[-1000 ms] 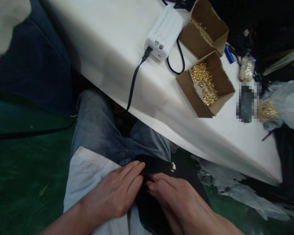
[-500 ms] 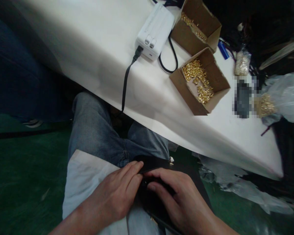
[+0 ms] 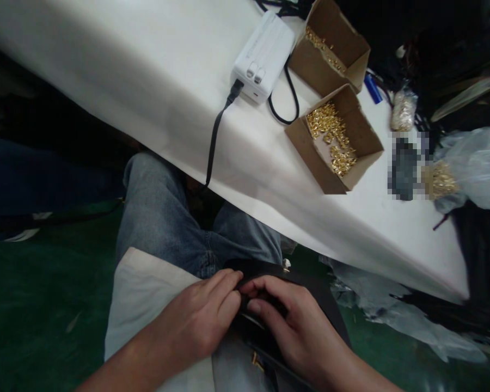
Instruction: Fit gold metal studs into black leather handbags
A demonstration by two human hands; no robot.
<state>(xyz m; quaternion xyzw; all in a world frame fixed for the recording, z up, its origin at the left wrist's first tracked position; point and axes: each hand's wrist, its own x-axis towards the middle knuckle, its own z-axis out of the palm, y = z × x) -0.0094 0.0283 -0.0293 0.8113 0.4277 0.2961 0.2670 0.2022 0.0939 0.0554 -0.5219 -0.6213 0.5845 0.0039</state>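
A black item, which looks like a bag with small gold-coloured metal fittings, lies across my lap. My left hand is closed on its near left edge, fingers pressed together. On the right, my right hand pinches the black material between thumb and index finger, its fingertips beside those of my left hand. Whatever small part may be between the fingertips is hidden. One gold fitting shows below the hands, and another sits at the item's upper edge.
The white table holds a white power adapter with a black cable, two cardboard boxes of gold pieces, a blue object and plastic bags. A person's dark-clothed leg is at left.
Both hands stay on the black item, whose lower part has tilted so the gold fitting below shows more. The person's leg and shoe at left have shifted. The view has moved slightly.
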